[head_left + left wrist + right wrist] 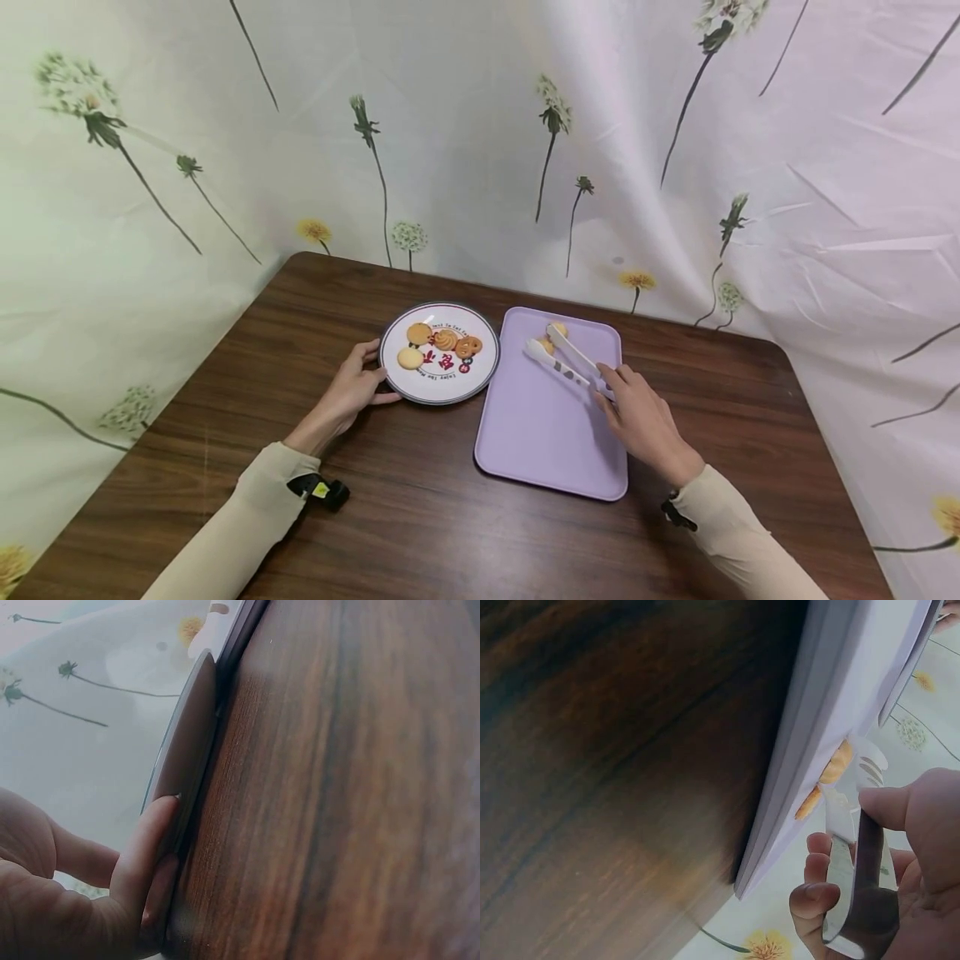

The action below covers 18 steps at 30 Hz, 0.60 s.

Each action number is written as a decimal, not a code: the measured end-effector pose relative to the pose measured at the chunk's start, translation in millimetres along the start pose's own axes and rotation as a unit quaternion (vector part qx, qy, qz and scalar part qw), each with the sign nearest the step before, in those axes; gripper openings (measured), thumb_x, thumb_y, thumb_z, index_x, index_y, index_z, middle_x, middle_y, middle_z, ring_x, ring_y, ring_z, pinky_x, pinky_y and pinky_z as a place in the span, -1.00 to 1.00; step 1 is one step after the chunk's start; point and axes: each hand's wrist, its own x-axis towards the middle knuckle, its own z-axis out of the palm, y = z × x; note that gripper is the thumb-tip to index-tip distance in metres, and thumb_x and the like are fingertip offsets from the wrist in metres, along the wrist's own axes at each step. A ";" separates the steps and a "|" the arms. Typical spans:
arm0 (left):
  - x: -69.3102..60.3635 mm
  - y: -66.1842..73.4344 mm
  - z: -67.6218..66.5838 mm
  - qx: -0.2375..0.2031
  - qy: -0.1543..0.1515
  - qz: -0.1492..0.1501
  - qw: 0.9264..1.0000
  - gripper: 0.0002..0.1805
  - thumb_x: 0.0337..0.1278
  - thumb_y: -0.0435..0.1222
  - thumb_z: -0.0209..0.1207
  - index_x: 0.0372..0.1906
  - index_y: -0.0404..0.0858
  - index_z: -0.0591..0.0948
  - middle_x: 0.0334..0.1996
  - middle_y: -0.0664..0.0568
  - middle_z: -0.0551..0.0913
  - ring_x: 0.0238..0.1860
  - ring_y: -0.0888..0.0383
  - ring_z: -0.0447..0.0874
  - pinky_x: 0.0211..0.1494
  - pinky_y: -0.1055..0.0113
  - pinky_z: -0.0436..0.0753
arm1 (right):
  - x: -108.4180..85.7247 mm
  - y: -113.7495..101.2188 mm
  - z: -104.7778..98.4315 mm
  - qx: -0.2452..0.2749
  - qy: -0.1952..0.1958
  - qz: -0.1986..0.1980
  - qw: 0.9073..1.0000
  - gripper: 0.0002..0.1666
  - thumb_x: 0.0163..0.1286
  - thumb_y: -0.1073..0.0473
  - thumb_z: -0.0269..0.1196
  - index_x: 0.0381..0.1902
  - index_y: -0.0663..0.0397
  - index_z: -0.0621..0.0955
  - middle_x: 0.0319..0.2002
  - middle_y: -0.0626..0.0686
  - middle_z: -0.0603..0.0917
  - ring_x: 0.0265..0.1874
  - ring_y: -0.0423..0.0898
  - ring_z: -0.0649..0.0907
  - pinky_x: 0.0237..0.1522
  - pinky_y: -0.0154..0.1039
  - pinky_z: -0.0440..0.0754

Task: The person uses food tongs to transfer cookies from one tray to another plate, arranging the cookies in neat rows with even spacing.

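The left hand (352, 385) holds the left rim of a round white plate (450, 390), which bears several cookies (410, 358). In the left wrist view the fingers of that hand (82, 885) lie against the side of the plate (184, 742). A pair of white tongs (566, 367) is gripped by the right hand (647, 417) over a purple tray (551, 442). The tongs' tips are around or beside two cookies (557, 330) at the tray's far end; contact cannot be told. In the right wrist view, thumb and fingers of the right hand (922, 862) pinch the tongs (866, 877).
Plate and tray lie side by side on a dark wooden table (420, 500). Behind the table hangs a pale cloth (465, 167) printed with dandelions. A black wrist strap with a small device (322, 490) sits on the left sleeve.
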 end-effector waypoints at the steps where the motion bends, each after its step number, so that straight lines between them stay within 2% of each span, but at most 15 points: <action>1: 0.2 0.0 0.2 -0.001 0.001 -0.001 1.000 -0.30 0.60 -0.51 -0.30 0.69 -0.31 -0.20 0.62 -0.41 -0.15 0.47 -0.37 0.34 0.12 0.32 0.87 | -0.2 0.0 -0.1 -0.001 -0.001 0.000 1.000 -0.46 0.51 0.11 0.30 0.37 0.19 0.56 -0.16 0.10 0.61 -0.29 -0.01 0.54 -0.52 -0.18 0.55; 12: -1.2 2.8 -0.3 0.004 -0.003 -0.002 1.000 -0.29 0.62 -0.50 -0.29 0.70 -0.30 -0.22 0.63 -0.40 -0.15 0.49 -0.37 0.32 0.11 0.34 0.87 | 1.1 0.4 -1.7 -0.010 0.012 -0.020 1.000 -0.49 0.50 0.13 0.31 0.34 0.15 0.58 -0.27 0.08 0.62 -0.35 0.00 0.54 -0.59 -0.16 0.55; 18: -1.4 2.8 0.0 0.002 -0.003 -0.004 1.000 -0.29 0.62 -0.50 -0.28 0.69 -0.30 -0.21 0.63 -0.40 -0.14 0.48 -0.37 0.32 0.10 0.34 0.87 | 0.5 -1.1 -1.9 -0.007 0.012 -0.015 1.000 -0.52 0.52 0.13 0.29 0.33 0.15 0.59 -0.28 0.07 0.62 -0.36 -0.01 0.53 -0.59 -0.20 0.52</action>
